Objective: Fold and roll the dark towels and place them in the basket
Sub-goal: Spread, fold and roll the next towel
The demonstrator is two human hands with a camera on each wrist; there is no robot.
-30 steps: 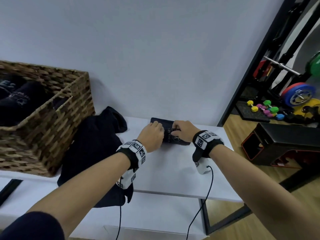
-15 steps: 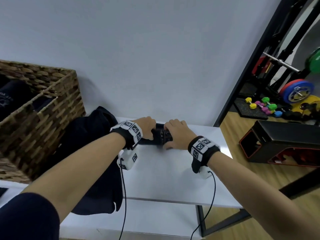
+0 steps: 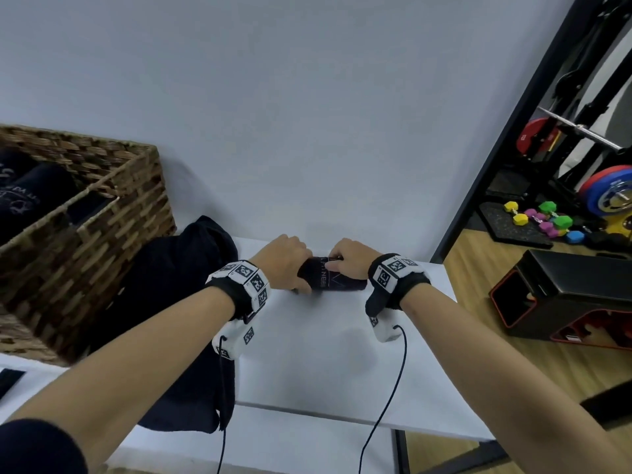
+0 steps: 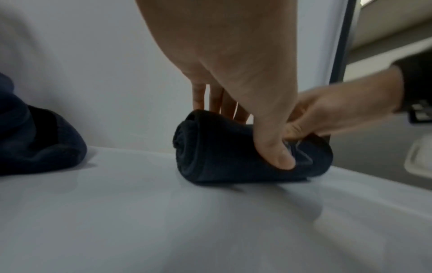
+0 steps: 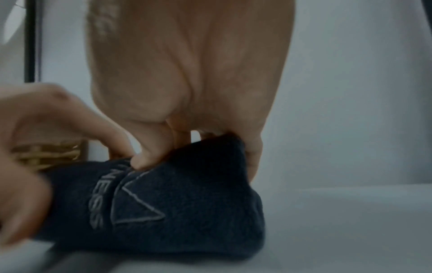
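From the head camera, the rolled towel [image 3: 333, 280] lies on the white table [image 3: 318, 357], toward its far edge by the wall, a little past centre toward one o'clock. The left hand [image 3: 284, 260] wraps over the roll's left end and the right hand [image 3: 349, 256] grips it from above on the right; grey lettering shows between them. At nine o'clock a wicker basket [image 3: 113, 230] stands on the table with dark rolled towels [image 3: 32, 189] inside. Between basket and roll, at about ten o'clock of the hands, a loose dark towel pile [image 3: 171, 302] drapes over the table's near edge. At three o'clock, coloured dumbbells [image 3: 540, 218] and weight plates [image 3: 610, 193] sit on the floor.

In the left wrist view, the left hand [image 4: 233, 73] comes down from twelve o'clock, thumb pressed to the near side of the rolled towel [image 4: 222, 157], fingers behind it, so it clasps the roll. The right hand [image 4: 339, 112] reaches in from three o'clock and pinches the same roll. The spiral end faces nine o'clock, where the pile [image 4: 39, 144] lies.

In the right wrist view, the right hand [image 5: 187, 83] curls its fingers over the top of the rolled towel [image 5: 187, 212], thumb on the logo side, gripping it. The left hand [image 5: 35, 147], blurred, holds on at nine o'clock. The basket [image 5: 46, 155] shows behind.
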